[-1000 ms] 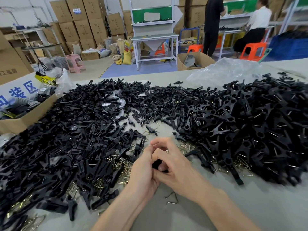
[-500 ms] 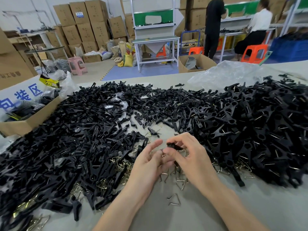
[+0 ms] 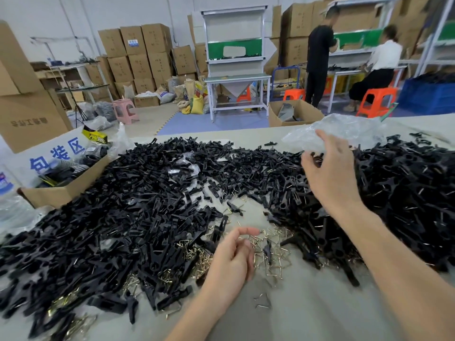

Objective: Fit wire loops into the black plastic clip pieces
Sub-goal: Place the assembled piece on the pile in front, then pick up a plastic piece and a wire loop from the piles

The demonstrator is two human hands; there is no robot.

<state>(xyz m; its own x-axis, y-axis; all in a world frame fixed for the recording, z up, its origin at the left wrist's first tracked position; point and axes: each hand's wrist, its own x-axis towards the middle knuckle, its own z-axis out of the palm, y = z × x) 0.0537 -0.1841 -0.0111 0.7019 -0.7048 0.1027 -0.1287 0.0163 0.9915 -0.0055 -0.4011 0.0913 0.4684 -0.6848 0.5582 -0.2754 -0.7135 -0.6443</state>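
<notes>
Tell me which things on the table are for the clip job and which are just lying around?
For the job: the black clip pieces, heaped left; the wire loops, scattered by the left hand; the right heap, where wire shows in many clips.

Just lying about: the crumpled plastic bag; the open cardboard box at the left edge; the water bottle beside it.

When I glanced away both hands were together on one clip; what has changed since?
The hands have parted. The right hand swung up and right, over the right-hand pile of clips; whether it holds anything cannot be told. The left hand stayed low by the wire loops, fingers loosely curled, visibly holding nothing. Everything else lies as before.
</notes>
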